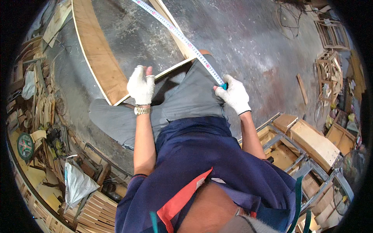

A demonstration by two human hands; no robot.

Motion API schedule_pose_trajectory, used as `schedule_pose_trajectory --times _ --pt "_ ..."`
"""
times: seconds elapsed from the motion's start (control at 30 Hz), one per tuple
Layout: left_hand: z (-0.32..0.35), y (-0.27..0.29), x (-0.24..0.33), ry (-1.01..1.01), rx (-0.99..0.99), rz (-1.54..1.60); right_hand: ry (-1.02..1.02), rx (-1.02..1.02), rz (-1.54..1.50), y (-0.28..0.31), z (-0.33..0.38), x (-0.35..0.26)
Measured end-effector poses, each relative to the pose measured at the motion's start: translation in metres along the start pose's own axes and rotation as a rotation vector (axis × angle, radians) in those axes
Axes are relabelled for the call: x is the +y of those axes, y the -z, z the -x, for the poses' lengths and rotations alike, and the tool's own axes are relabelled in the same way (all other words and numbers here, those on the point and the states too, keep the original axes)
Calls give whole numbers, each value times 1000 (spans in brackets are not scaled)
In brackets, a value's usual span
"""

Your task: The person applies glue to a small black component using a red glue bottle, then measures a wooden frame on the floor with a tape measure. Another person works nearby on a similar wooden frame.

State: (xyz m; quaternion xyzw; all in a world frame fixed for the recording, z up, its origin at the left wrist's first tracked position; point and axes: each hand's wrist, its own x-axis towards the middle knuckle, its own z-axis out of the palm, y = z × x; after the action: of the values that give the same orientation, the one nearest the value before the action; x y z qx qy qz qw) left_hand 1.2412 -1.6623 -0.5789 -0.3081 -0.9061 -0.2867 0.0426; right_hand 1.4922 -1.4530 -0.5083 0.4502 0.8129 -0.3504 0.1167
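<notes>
My right hand [233, 93], in a white knitted glove with a bare thumb tip, is closed around a teal tape measure [224, 86] over my right thigh. Its white blade [171, 28] runs out to the far left, crossing above a wooden frame [176, 64]. The frame's near bar lies across my lap, and a wide brown board [95, 42] forms its left side. At the near left corner, my gloved left hand [141, 86] closes over the near bar, thumb pointing up. The hand itself hides part of its grip. The blade's far end is out of view.
Scrap wood [42, 105] is piled along the left, with a green round clock [25, 146] and a white sack [77, 182] nearby. Close at my right stands a metal rack [307, 169] with a wooden box [314, 141]. A loose wood strip [302, 89] lies on the grey floor [256, 42].
</notes>
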Motion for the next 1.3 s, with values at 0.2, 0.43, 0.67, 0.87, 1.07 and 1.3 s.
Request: schedule_pose_trajectory --times 0.2,0.43,0.67,0.87,1.07,1.3 --pt "-11 16 10 -116 -319 -42 59 94 -1 -2 -2 0" --pt "-12 9 2 -248 -261 -98 -14 42 15 6 -5 -7" --pt "-6 35 -9 -215 56 0 53 111 -15 -1 -8 4" --pt "8 14 -53 827 1053 710 96 185 -46 -17 -19 23" --pt "18 -14 -143 743 1141 857 107 60 -56 -5 -18 11" --pt "13 -16 -126 803 1156 959 53 76 -48 -7 -14 7"
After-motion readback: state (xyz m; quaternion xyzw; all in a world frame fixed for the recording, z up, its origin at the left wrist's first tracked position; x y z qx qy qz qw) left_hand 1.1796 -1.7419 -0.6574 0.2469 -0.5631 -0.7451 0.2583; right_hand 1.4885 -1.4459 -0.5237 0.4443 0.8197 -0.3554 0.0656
